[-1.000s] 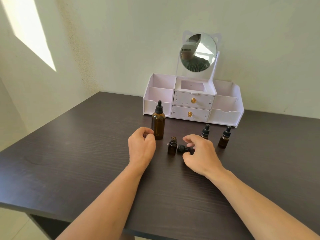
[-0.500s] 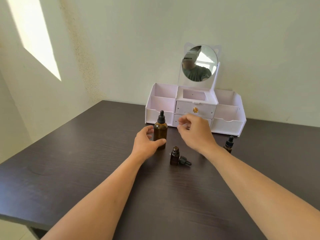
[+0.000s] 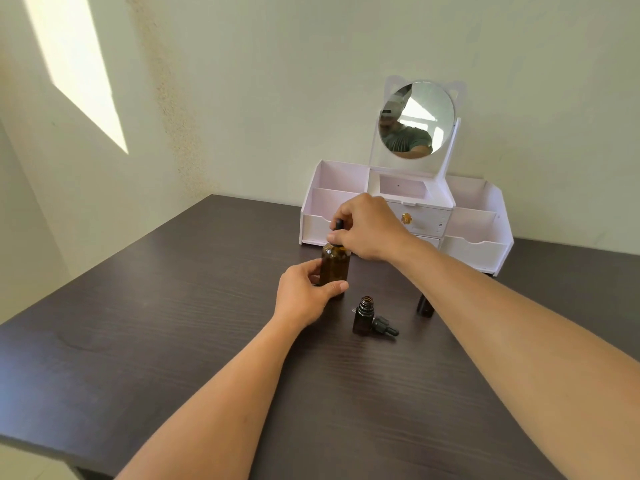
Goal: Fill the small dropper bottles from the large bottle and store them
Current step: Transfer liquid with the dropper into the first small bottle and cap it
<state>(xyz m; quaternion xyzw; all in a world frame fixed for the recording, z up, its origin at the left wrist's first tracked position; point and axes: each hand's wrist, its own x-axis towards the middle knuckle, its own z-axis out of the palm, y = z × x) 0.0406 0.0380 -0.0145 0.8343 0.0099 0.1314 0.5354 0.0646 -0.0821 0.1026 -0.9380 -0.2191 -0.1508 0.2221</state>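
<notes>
An open small bottle [image 3: 363,317] stands on the table [image 3: 173,341], its dropper [image 3: 384,328] lying against it. Just beyond, the left hand [image 3: 304,296] curls around the large bottle [image 3: 334,268], nearer than the organizer [image 3: 478,233]; the right hand [image 3: 370,226] pinches its cap [image 3: 337,233].
</notes>
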